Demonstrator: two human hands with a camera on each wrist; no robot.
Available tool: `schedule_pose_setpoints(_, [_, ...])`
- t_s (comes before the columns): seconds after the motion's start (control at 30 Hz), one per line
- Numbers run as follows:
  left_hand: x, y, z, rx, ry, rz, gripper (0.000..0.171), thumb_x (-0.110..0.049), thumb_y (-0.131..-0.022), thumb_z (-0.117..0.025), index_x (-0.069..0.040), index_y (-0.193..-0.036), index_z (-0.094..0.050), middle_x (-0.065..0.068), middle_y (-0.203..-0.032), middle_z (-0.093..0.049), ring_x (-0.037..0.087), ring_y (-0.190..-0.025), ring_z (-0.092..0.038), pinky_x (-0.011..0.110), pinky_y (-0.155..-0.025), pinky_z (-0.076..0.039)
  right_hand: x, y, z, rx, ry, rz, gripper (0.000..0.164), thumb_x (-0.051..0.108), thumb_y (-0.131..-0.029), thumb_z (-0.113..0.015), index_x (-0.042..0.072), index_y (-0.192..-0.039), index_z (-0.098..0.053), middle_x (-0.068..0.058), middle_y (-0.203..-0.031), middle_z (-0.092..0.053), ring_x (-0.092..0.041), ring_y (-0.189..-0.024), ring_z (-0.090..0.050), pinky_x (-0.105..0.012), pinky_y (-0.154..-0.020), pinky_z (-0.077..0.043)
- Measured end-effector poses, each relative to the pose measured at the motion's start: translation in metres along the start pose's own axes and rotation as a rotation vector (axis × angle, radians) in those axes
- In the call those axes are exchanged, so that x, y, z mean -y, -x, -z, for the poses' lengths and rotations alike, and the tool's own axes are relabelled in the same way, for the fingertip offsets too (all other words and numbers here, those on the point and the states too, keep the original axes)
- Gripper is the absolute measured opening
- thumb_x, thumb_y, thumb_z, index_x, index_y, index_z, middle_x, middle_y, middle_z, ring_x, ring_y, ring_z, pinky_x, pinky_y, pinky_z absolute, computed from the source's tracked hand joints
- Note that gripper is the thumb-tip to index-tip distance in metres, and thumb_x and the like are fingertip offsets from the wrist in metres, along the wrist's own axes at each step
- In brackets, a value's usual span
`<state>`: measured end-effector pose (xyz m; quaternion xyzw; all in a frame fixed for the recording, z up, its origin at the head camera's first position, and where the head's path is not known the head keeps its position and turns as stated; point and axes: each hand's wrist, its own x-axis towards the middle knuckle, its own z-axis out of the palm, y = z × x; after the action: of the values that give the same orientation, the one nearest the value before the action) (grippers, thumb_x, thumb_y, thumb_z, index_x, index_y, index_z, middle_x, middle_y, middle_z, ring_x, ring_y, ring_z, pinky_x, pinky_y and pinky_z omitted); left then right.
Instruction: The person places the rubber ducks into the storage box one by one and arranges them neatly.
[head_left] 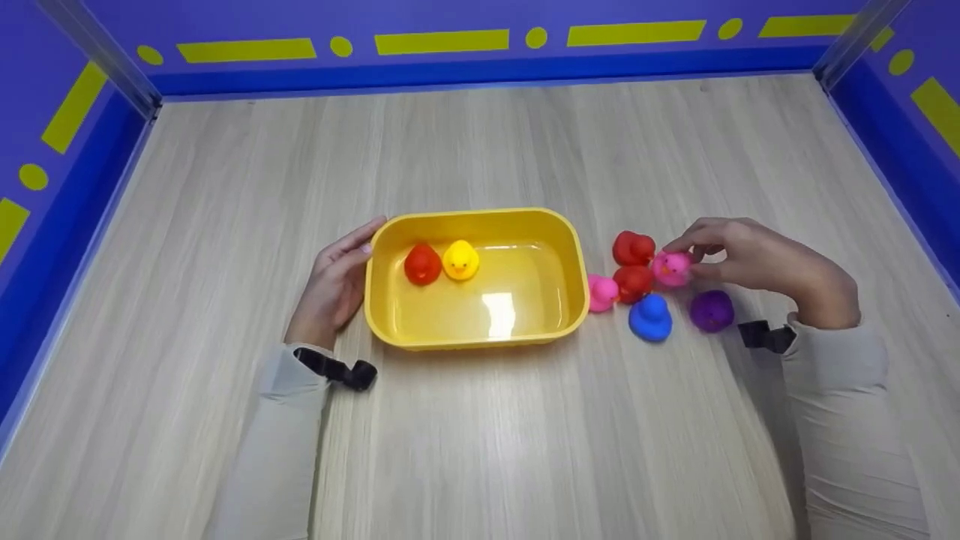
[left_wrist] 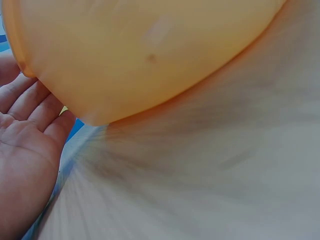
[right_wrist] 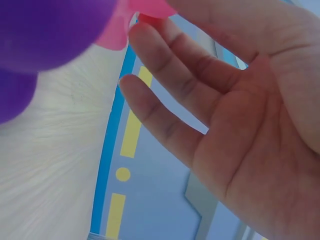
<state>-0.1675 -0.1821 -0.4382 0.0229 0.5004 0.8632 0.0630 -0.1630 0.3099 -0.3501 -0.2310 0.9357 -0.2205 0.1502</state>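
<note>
My left hand [head_left: 337, 281] rests along the left end of a yellow plastic basin [head_left: 487, 341], fingers fairly straight against its outer wall and thumb beside the rim. Inside the basin sit a red rubber duck [head_left: 423, 265] and a yellow rubber duck [head_left: 460, 260]. With thumb and fingertips, my right hand [head_left: 757, 255] pinches a pink rubber duck [head_left: 671, 268] on the right. In the right wrist view the pink duck [right_wrist: 114, 35] is partly hidden behind a purple duck [right_wrist: 50, 32], and the other fingers spread loosely.
Right of the basin, two red ducks [head_left: 632, 247] stand close together, with a second pink duck [head_left: 602, 292] by the basin wall. A blue duck [head_left: 651, 318] and the purple duck [head_left: 712, 311] lie nearer me. Blue-and-yellow panels [head_left: 442, 45] border the wooden tabletop [head_left: 487, 157].
</note>
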Motion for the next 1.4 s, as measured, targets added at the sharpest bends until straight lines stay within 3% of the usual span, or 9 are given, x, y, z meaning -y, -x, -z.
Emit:
schedule_pose_setpoints(0.23, [0.000,0.000,0.001,0.013,-0.002,-0.002,0.044,0.003,-0.094,-0.046,0.010,-0.137,-0.044,0.004,-0.125,-0.063,0.015,-0.117,-0.059,0.027,-0.102,-0.048,0.006,-0.001,0.004,-0.048,0.052,0.110,0.030,0.000,-0.083,-0.070,0.007,-0.113,-0.071,-0.004,-0.103,-0.067,-0.019,-0.091,-0.060,-0.016,-0.075,-0.052])
schedule_pose_setpoints(0.4, [0.000,0.000,0.001,0.020,0.001,-0.002,0.044,0.002,-0.094,-0.047,0.009,-0.137,-0.044,0.004,-0.125,-0.063,0.015,-0.116,-0.059,0.027,-0.101,-0.049,0.015,-0.006,0.008,-0.061,0.069,0.109,0.029,-0.001,-0.082,-0.071,0.008,-0.110,-0.072,0.000,-0.101,-0.066,-0.017,-0.090,-0.060,-0.009,-0.075,-0.049])
schedule_pose_setpoints(1.07, [0.000,0.001,0.000,0.017,0.010,-0.006,0.045,0.003,-0.093,-0.048,0.010,-0.137,-0.043,0.004,-0.124,-0.064,0.014,-0.117,-0.059,0.027,-0.102,-0.048,0.043,-0.026,0.015,-0.067,0.116,0.209,0.028,0.003,-0.083,-0.072,0.011,-0.110,-0.072,0.002,-0.102,-0.067,-0.014,-0.093,-0.060,-0.007,-0.081,-0.047])
schedule_pose_setpoints(1.13, [0.000,0.001,0.000,0.017,0.010,-0.007,0.044,0.003,-0.093,-0.048,0.010,-0.137,-0.045,0.005,-0.124,-0.064,0.015,-0.117,-0.059,0.027,-0.102,-0.048,0.046,-0.029,0.016,-0.060,0.120,0.207,0.029,0.002,-0.083,-0.072,0.011,-0.110,-0.072,0.002,-0.103,-0.067,-0.015,-0.094,-0.061,-0.009,-0.082,-0.049])
schedule_pose_setpoints(1.33, [0.000,0.000,0.000,0.018,0.012,-0.006,0.042,0.002,-0.094,-0.048,0.008,-0.136,-0.048,0.005,-0.124,-0.064,0.015,-0.116,-0.059,0.027,-0.102,-0.048,0.056,-0.035,0.019,-0.042,0.105,0.197,0.029,0.001,-0.083,-0.070,0.010,-0.110,-0.072,0.000,-0.105,-0.067,-0.017,-0.097,-0.062,-0.035,-0.085,-0.057])
schedule_pose_setpoints(1.4, [0.000,0.000,0.000,0.018,0.010,-0.006,0.042,0.003,-0.094,-0.048,0.008,-0.136,-0.048,0.004,-0.124,-0.064,0.015,-0.116,-0.059,0.027,-0.102,-0.048,0.059,-0.037,0.019,-0.038,0.103,0.204,0.029,0.001,-0.084,-0.070,0.011,-0.111,-0.072,0.000,-0.106,-0.067,-0.017,-0.097,-0.062,-0.038,-0.085,-0.057])
